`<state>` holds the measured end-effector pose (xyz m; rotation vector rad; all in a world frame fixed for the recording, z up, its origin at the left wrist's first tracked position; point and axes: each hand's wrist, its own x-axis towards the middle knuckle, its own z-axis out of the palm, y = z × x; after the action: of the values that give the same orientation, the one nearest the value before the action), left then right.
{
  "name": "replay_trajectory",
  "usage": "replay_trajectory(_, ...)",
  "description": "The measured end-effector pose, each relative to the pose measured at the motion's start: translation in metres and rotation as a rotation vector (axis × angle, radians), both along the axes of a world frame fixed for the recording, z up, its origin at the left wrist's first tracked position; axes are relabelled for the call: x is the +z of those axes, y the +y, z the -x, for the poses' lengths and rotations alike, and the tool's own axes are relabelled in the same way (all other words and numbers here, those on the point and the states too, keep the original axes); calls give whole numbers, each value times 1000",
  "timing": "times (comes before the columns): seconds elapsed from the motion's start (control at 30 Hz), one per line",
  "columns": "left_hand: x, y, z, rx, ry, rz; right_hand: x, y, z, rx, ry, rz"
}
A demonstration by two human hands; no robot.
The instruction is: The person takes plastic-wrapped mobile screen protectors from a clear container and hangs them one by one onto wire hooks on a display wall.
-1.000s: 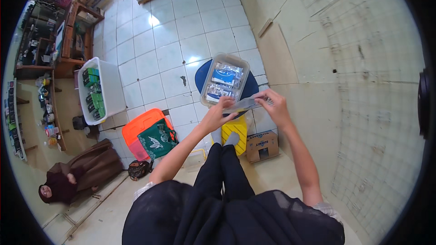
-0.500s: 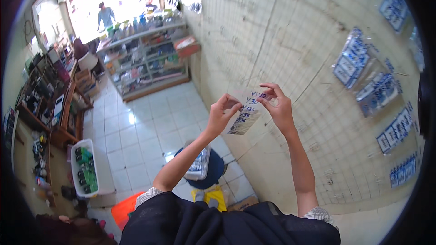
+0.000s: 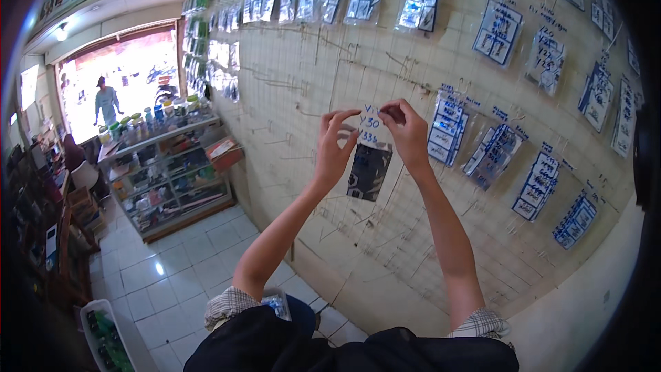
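My left hand (image 3: 337, 138) and my right hand (image 3: 403, 131) pinch the upper part of a clear plastic pouch (image 3: 369, 139), one on each side. The pouch hangs upright, with blue handwriting at the top and a dark flat item (image 3: 368, 173) inside its lower part. It is held in front of a wire grid (image 3: 296, 76) on the pale wall. Whether it touches the grid or a hook I cannot tell. Bagged packets (image 3: 447, 131) hang on hooks to the right of it, and more packets (image 3: 420, 3) hang in a row above.
A glass display counter (image 3: 169, 182) with jars on top stands at left, near a bright doorway where a person (image 3: 107, 102) stands. Cluttered desks (image 3: 58, 234) line the left side. A white bin (image 3: 93, 331) and a blue stool (image 3: 303, 317) with a container are low on the floor.
The view has swung up from the floor to the wall grid. Both my hands have lifted the pouch from over the container to upright before the grid.
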<state>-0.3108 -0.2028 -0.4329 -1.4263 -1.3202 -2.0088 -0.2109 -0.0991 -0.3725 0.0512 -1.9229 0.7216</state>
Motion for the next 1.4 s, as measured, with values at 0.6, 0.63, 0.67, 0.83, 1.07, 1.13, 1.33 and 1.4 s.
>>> replay_trajectory(0.6, 84, 101, 75, 66, 136, -99, 89, 72, 79, -336, 136, -287)
replay_trajectory(0.63, 83, 104, 78, 73, 155, -101, 89, 74, 80, -340, 138, -289)
replay_trajectory(0.67, 83, 106, 79, 66, 152, -103, 88, 76, 80, -341, 140, -289)
replay_trajectory(0.83, 84, 108, 75, -24, 91, -105, 85, 80, 80, -371, 142, -317)
replay_trajectory(1.07, 70, 130, 86, 13, 148, -94, 75, 91, 78, -414, 140, -337)
replay_trajectory(1.13, 68, 138, 86, -10, 148, -70, 71, 98, 77, -432, 126, -349)
replay_trajectory(1.33, 57, 179, 83, 259, 246, 81, 57, 120, 78, -730, -45, -580)
replay_trajectory(1.4, 50, 191, 77, 221, 266, 136, 50, 128, 75, -829, -138, -571)
